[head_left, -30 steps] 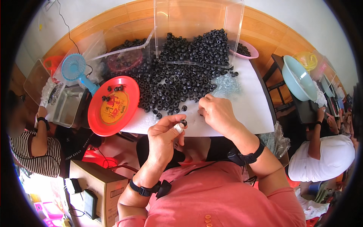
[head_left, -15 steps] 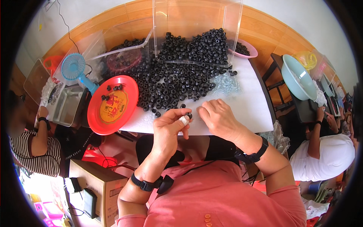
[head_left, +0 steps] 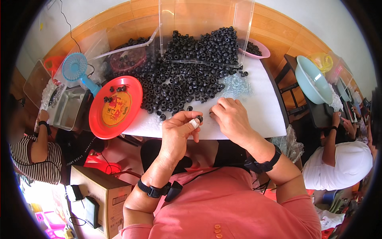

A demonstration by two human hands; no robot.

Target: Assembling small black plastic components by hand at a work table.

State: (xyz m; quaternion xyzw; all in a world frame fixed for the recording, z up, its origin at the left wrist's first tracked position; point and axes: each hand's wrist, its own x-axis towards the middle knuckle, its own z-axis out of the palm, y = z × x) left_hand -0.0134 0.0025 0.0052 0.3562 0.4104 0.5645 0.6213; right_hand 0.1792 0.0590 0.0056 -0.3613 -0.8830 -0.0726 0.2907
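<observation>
Between the thumb and fingertips of my left hand (head_left: 178, 129) is a small black hollow bead (head_left: 199, 118). White tape (head_left: 194, 123) wraps the thumb of that hand. To its right, my right hand (head_left: 231, 118) hovers over the table's near edge with curled fingers drawn together. Whatever its fingertips may pinch is too small or hidden to make out. Just beyond both hands spreads a large heap of black beads (head_left: 179, 85). Tiny clear pieces (head_left: 235, 85) lie scattered on the white table covering (head_left: 264, 103), past my right hand.
A red plate (head_left: 95, 119) with a few black beads sits at the left, beside a blue fan (head_left: 75, 67). Behind the heap, a clear bin (head_left: 207, 16) lies tipped with beads spilling out. A pink bowl (head_left: 266, 51) stands at its right. Other people sit on both sides.
My right hand has shifted slightly away from me, its fingers now angled more toward the table. My left hand keeps its pinch on the bead. The whole view has moved a little.
</observation>
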